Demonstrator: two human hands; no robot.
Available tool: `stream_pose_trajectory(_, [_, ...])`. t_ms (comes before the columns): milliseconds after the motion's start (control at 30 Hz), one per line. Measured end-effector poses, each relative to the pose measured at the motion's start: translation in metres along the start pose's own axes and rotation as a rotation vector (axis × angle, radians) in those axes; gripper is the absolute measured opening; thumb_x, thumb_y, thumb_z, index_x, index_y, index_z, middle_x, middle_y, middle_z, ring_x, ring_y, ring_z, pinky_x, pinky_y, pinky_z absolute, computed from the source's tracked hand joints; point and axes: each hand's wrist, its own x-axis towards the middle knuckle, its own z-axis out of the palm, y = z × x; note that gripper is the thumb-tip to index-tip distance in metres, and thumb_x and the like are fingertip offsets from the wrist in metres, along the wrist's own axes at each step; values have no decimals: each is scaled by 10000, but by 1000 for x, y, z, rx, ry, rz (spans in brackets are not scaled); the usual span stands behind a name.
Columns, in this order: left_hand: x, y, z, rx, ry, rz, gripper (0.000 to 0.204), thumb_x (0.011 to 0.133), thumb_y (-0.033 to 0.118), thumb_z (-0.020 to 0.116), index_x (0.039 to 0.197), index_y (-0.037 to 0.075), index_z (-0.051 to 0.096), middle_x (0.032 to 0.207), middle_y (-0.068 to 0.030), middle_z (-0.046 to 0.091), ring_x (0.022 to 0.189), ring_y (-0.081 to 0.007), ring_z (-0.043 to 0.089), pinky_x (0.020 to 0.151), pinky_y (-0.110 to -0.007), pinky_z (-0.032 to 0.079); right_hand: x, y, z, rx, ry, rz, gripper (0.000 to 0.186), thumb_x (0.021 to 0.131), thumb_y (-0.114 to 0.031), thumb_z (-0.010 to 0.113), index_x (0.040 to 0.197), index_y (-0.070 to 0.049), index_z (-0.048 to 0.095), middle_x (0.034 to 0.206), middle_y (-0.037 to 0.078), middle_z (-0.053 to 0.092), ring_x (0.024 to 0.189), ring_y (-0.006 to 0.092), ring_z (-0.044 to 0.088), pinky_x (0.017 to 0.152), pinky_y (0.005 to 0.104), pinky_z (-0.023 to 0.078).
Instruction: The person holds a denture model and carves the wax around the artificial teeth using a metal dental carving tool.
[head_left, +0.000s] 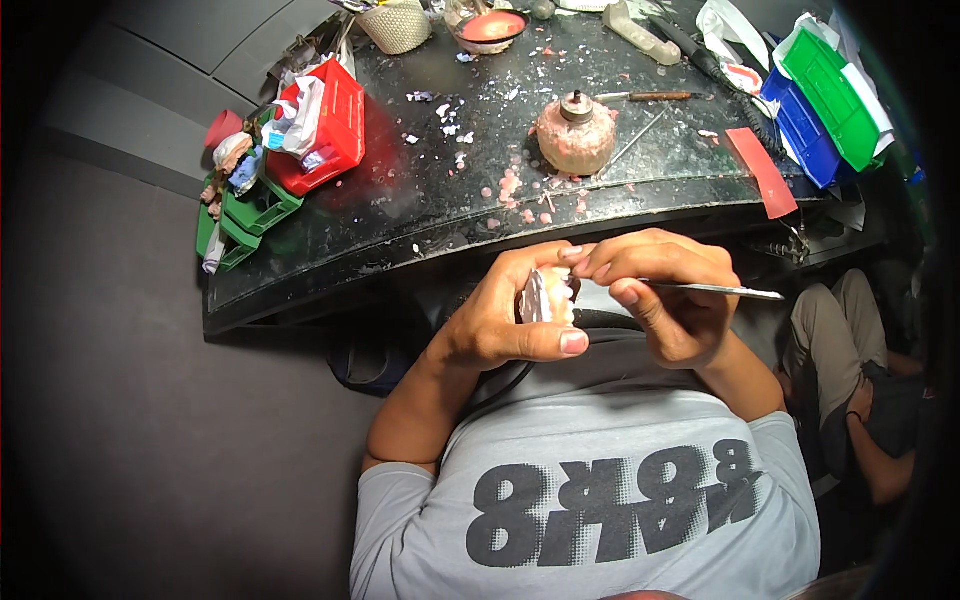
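While the left hand (490, 312) grips a dental model (560, 298), the right hand (675, 285) pinches a tool (742, 291) pointing leftward at it.

The left hand (490, 312) hides part of the tooth model (562, 302), and the right hand (672, 285) covers part of the tool (742, 291), its tip too small to make out. The dark rim swallows part of a co-worker (832, 328) at right.

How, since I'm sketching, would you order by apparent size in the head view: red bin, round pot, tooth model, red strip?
1. Red bin
2. Round pot
3. Tooth model and red strip: too alike to rank; left fingers partly cover the model.
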Motion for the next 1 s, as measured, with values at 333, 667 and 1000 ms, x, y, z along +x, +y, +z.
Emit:
stream_pose_trajectory(333, [-2,-5,-8,22,-63,-28,544,702,272,880,1092,7,609,841,51,521,751,-34,468,643,-224,352,-5,3,3,128,16,69,67,903,61,736,970,71,730,941,194,780,874,291,779,808,367,627])
stream_pose_trajectory(667, [-6,-6,-8,-13,-96,-62,520,713,270,866,1084,13,608,811,60,510,732,-26,457,633,-227,347,-4,3,-3,225,-47,104,42,932,47,712,957,69,736,943,212,777,887,296,783,810,371,631])
stream_pose_trajectory(1000, [-5,1,-6,26,-63,-136,646,637,283,810,1134,-65,588,790,42,507,666,-44,425,576,-241,277,-6,6,1,317,19,144,53,943,36,712,956,74,747,932,218,777,894,297,785,828,379,633])
